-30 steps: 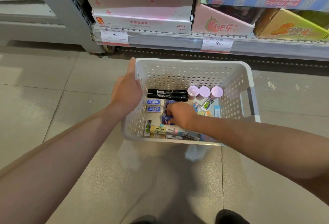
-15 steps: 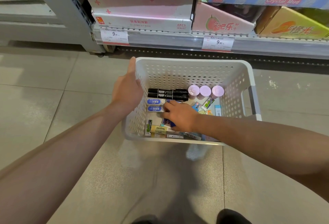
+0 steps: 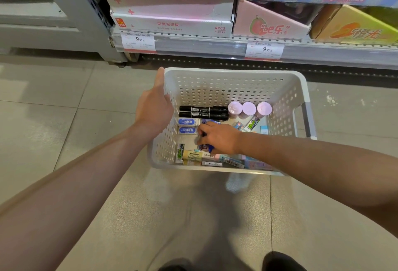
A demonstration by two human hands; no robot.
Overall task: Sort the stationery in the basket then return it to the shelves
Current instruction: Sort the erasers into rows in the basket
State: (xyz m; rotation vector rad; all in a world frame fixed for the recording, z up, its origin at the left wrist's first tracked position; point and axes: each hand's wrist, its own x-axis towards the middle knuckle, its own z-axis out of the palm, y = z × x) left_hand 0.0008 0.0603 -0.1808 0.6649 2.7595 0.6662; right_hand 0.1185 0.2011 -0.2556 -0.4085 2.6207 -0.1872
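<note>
On a shop floor [image 3: 64,102] below stocked shelves [image 3: 215,44], the left hand [image 3: 154,109] grips the basket [image 3: 234,72] rim at nine o'clock, steadying it while the right hand [image 3: 219,138] pinches a blue packet [image 3: 206,148] for sorting

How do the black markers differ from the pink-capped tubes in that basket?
The two black markers lie flat, side by side along the basket's floor; the three pink-capped tubes appear to stand on end, showing their round tops. The markers are dark with small white labels; the tubes' caps are pale pink and plain. The markers number two, the tubes three. Both groups sit in neat rows at the far end of the basket, and neither hand touches them.
</note>
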